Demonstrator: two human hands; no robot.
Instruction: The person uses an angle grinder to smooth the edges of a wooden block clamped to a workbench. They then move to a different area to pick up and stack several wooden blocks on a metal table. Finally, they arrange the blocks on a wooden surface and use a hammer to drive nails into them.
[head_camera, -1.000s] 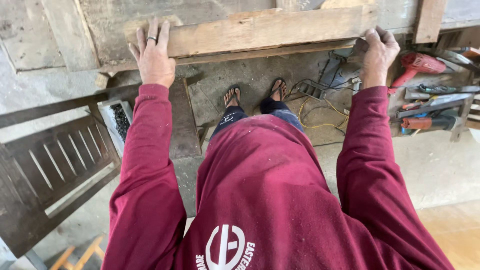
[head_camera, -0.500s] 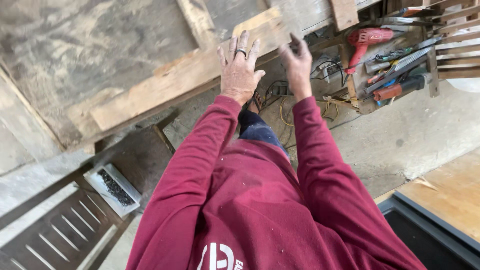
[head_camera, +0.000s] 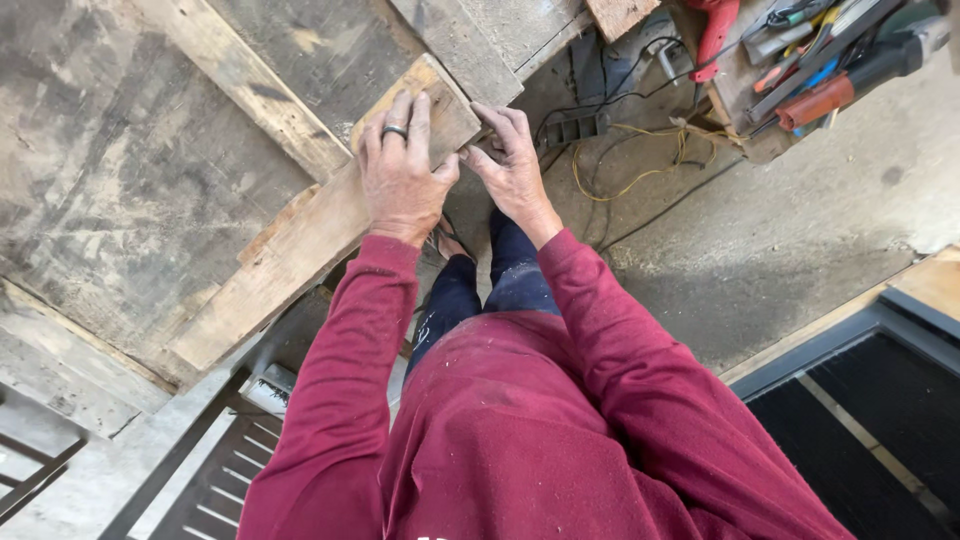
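- Left hand (head_camera: 403, 172) is laid flat on the end of the wooden plank (head_camera: 300, 235), fingers spread, with a dark ring on one finger. It presses on the wood and is not closed around it.
- Right hand (head_camera: 510, 160) is set at the plank's end, at about 3 o'clock from the left hand, and the corner is pinched by its bent fingers.
- A second ago the two hands were held far apart along the plank. Now they are seen close together at one end, thumbs almost touching.
- The plank was lying straight across the view then. Now it is slanted, from 7 o'clock up to 1 o'clock, on top of the grey wooden panel (head_camera: 130, 170).
- So the plank seems to have been swung around, and its end is being lined up by both hands.
- Power tools (head_camera: 840, 60) are piled at 1 o'clock, with yellow and black cables (head_camera: 640, 160) on the concrete floor (head_camera: 800, 230).
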